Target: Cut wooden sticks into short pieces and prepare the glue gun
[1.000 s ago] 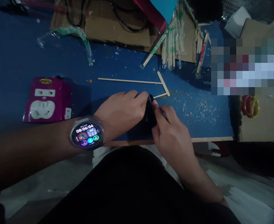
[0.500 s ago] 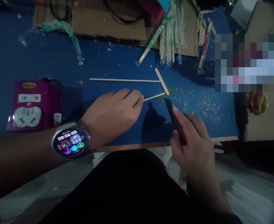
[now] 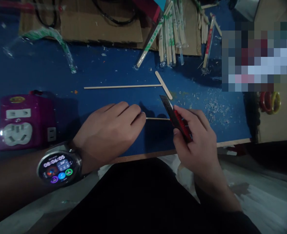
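My left hand, a smartwatch on its wrist, is closed round a thin wooden stick; part of the stick is hidden in the fingers. In my closed right hand is a red and black utility knife, its dark blade pointing up and left. The stick's right end meets or passes behind the knife; I cannot tell if they touch. Beyond the hands, a longer thin stick lies on the blue table, its right end against a flat craft stick.
At the left stands a purple power socket. Wrapped chopsticks lie at the back on cardboard. Pale shavings are scattered on the right, near red and yellow rings. A crumpled wrapper lies back left.
My left hand has drawn the thin stick nearer to me, away from the craft stick. The knife now overlaps the stick's end. The whole view has shifted slightly.
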{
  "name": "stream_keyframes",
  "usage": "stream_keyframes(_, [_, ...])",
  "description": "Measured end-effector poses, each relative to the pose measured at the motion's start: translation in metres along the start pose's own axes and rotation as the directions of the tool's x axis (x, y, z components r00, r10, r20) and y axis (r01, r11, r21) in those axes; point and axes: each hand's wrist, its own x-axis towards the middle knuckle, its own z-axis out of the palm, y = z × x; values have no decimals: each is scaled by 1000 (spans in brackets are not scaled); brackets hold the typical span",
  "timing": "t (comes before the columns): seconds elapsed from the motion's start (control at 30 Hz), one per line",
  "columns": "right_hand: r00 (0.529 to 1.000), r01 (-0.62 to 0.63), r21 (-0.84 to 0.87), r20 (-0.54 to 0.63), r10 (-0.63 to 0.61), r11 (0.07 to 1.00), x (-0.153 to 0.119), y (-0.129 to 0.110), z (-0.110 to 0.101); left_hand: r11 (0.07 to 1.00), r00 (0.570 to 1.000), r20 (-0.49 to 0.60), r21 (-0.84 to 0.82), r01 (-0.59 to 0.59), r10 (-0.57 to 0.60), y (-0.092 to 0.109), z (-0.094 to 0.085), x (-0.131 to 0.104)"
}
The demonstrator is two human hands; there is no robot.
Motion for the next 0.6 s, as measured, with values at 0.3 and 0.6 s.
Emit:
stream_keyframes(0.3, [980, -200, 455, 80, 184, 868, -4, -2, -2, 1000, 1000, -26, -12, 0, 0, -1, 1, 1])
stream_keyframes(0.6, [955, -286, 663, 261, 144, 692, 2, 13, -7, 1000, 1000, -2, 10, 15, -15, 2, -3, 2])
